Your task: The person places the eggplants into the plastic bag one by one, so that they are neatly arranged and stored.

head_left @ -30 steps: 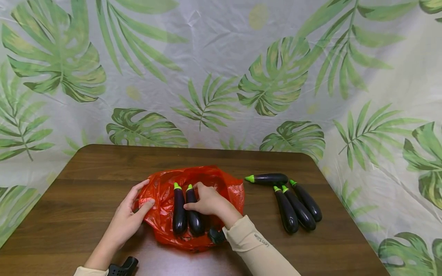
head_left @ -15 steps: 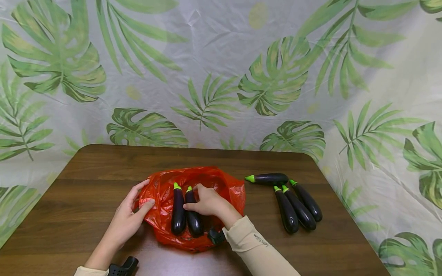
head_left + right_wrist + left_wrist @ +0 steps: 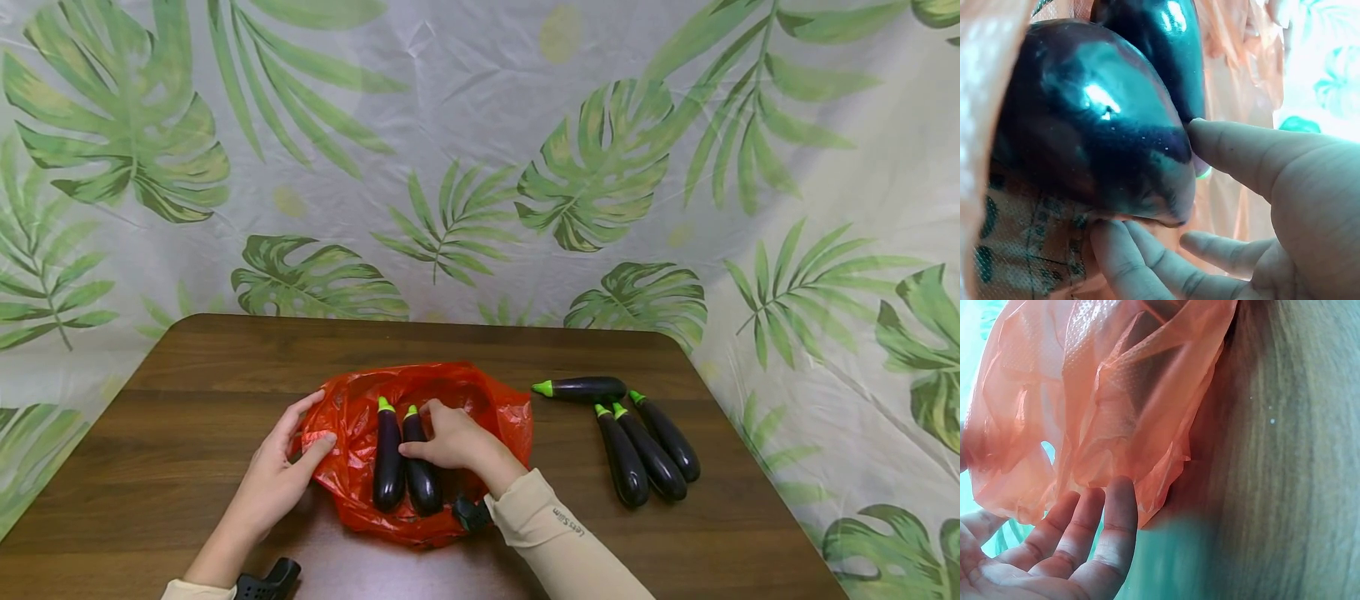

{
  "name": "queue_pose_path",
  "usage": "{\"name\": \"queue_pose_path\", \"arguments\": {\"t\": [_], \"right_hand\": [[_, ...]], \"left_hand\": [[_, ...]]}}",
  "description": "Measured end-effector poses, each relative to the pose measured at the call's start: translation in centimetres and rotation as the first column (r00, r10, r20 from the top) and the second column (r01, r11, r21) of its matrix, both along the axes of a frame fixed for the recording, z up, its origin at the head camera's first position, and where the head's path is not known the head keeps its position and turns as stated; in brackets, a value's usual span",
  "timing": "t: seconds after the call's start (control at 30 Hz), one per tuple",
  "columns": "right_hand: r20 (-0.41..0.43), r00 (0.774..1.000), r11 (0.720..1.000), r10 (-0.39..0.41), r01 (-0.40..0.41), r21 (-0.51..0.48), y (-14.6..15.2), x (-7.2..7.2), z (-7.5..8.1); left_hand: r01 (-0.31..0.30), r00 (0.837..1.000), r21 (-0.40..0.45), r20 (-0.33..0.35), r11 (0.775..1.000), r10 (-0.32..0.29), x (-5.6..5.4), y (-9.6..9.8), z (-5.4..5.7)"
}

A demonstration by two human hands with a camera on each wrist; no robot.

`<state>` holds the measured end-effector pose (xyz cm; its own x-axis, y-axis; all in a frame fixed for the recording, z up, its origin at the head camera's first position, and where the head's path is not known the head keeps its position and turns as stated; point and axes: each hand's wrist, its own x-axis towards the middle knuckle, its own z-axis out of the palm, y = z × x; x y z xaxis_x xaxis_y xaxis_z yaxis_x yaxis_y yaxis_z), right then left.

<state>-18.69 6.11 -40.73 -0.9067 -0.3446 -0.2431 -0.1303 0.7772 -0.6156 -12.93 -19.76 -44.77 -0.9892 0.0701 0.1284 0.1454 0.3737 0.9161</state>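
Observation:
A thin red plastic bag (image 3: 512, 421) lies spread with its mouth wide on the table. Two dark eggplants with bright green caps rest side by side in it: the left eggplant (image 3: 388, 467) and the right eggplant (image 3: 425, 487). My right hand (image 3: 452, 437) reaches into the bag and holds the right eggplant (image 3: 1097, 125), thumb on one side and fingers along the other. At the bag's left edge, my left hand (image 3: 279, 479) holds the rim, thumb inside. Its fingers (image 3: 1119, 519) lie against the outside of the bag (image 3: 1104, 400) in the left wrist view.
Several more eggplants lie right of the bag: one crosswise eggplant (image 3: 588, 388) behind, the others side by side, such as the nearest eggplant (image 3: 624, 462). The brown wooden table (image 3: 187, 400) ends at a leaf-printed curtain (image 3: 480, 167) behind.
Both eggplants in the bag have shifted slightly left, and the right one also a little toward me, with my right hand on it. My left hand stays at the rim.

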Motion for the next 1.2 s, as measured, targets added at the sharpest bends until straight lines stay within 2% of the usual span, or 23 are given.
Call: {"name": "queue_pose_path", "arguments": {"t": [0.47,0.7,0.97,1.2], "right_hand": [[-0.054,0.998,0.999,0.021,-0.019,0.036,0.4,-0.1,1.1],[-0.04,0.999,1.0,0.022,-0.022,0.017,0.7,0.3,2.8],[-0.105,0.993,0.999,0.047,-0.048,-0.008,1.3,1.1,5.0],[-0.109,0.991,0.996,0.074,-0.079,-0.042,2.2,1.6,6.7]], "left_hand": [[-0.004,1.0,-0.005,-0.016,1.0,0.004,0.0,0.0,0.0],[-0.002,1.0,-0.003,-0.02,1.0,0.002,0.1,0.1,0.1],[-0.002,1.0,0.006,-0.012,1.0,0.002,0.1,0.2,0.0],[-0.005,1.0,-0.002,-0.013,1.0,0.005,0.1,0.2,-0.1]]}}
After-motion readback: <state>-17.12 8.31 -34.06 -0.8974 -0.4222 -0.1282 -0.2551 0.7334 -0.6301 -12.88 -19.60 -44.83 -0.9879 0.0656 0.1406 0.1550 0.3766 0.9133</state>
